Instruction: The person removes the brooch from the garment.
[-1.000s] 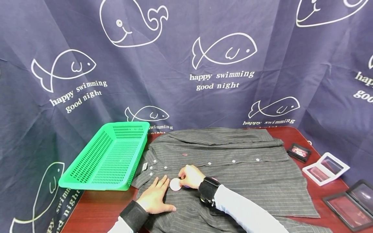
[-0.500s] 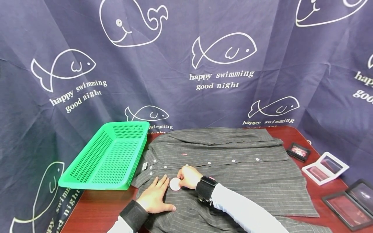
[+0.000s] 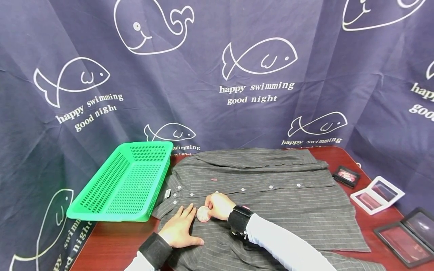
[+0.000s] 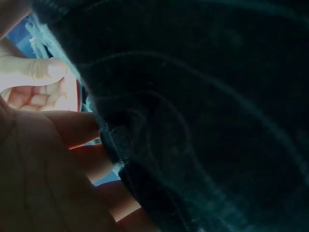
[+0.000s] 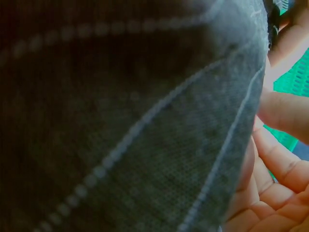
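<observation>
Fingers of the right hand (image 3: 222, 206) pinch the right edge of a round pale disc (image 3: 202, 214), which sits just left of their tips, over a grey striped shirt (image 3: 278, 210). Left hand (image 3: 179, 230) has fingers straight and spread on the shirt, tips just left of the disc. Green basket (image 3: 108, 217) lies beyond and left of those fingers.

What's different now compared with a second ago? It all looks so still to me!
The right hand has edged slightly left, its grip still on the disc. The disc's face, plain and pale before, now shows reddish markings. Nothing was let go or newly taken. The left hand stays spread on the shirt; the basket hasn't moved.
</observation>
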### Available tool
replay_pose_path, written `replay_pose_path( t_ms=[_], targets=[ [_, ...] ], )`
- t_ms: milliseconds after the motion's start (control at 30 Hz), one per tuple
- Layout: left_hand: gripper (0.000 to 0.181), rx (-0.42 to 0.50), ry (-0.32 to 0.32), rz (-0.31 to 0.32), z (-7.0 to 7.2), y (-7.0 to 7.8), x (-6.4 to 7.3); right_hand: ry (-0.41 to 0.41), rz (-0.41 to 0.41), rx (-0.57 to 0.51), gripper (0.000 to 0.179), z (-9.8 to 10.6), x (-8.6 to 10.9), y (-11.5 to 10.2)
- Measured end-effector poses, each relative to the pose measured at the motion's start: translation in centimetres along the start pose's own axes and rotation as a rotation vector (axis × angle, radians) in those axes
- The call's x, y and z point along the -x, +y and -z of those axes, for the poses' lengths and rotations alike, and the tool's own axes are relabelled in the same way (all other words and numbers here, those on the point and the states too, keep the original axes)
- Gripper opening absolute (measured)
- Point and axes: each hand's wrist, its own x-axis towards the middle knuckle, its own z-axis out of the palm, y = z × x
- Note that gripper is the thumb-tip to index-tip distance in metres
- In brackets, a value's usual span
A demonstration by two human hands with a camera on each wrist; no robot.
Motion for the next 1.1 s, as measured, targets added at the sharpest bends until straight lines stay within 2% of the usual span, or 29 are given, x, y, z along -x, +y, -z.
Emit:
replay_pose_path(
  t_ms=[167, 400, 567, 800, 967, 1100],
  targets=[
    [0.099, 0.022, 0.06, -0.003, 0.6, 0.3, -0.2, 0.004, 0.012, -0.039, 0.016, 0.1, 0.0, 0.0],
    [0.083, 0.025, 0.231, -0.015, 0.5, -0.2, -1.4, 0.014, 0.025, -0.071, 0.014, 0.4, 0.2, -0.1],
    [0.06, 0.068, 0.331, -0.046, 0.7, -0.2, -2.2, 0.038, 0.049, -0.058, 0.01, 0.5, 0.3, -0.2],
    [0.031, 0.064, 0.378, -0.085, 1.0, 0.3, -2.8, 0.043, 0.061, -0.094, 0.011, 0.8, 0.4, -0.3],
    [0.007, 0.094, 0.368, -0.14, 0.9, 0.3, -3.1, 0.027, 0.05, -0.131, 0.01, 0.9, 0.4, -0.4],
    [0.012, 0.105, 0.361, -0.167, 0.5, 0.0, -3.2, 0.022, 0.04, -0.145, 0.01, 0.9, 0.4, -0.4]
  ],
)
